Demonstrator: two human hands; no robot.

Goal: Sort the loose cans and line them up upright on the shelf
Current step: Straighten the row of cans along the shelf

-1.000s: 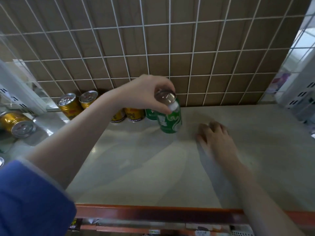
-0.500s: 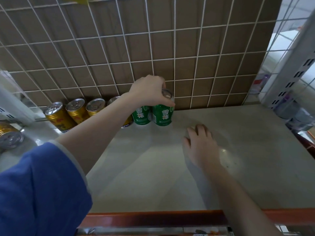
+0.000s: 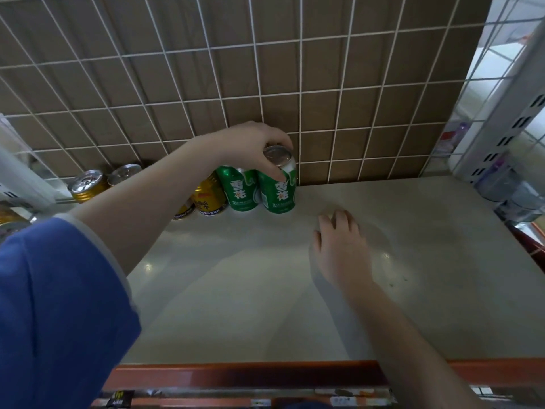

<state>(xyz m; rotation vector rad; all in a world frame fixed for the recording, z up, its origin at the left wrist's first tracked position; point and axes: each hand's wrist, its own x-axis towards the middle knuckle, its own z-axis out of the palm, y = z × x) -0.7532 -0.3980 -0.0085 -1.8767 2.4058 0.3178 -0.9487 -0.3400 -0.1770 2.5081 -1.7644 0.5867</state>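
My left hand (image 3: 250, 146) grips the top rim of a green can (image 3: 278, 190) that stands upright on the pale shelf (image 3: 265, 305), at the right end of a row along the back. A second green can (image 3: 239, 188) stands touching it on the left. Further left stand gold cans (image 3: 208, 196), partly hidden by my left forearm, and two more gold cans (image 3: 88, 184) beyond it. My right hand (image 3: 339, 246) lies palm down on the shelf, fingers relaxed, holding nothing.
A white wire grid (image 3: 265, 93) over brown board backs the shelf. A perforated metal upright (image 3: 501, 113) and more wire mesh close the right side. The shelf's red front edge (image 3: 250, 371) runs along the bottom. Another gold can (image 3: 8, 219) lies beyond the left divider.
My left hand carried the green can back and left, then set it upright beside the other green can. My right hand stayed on the shelf.
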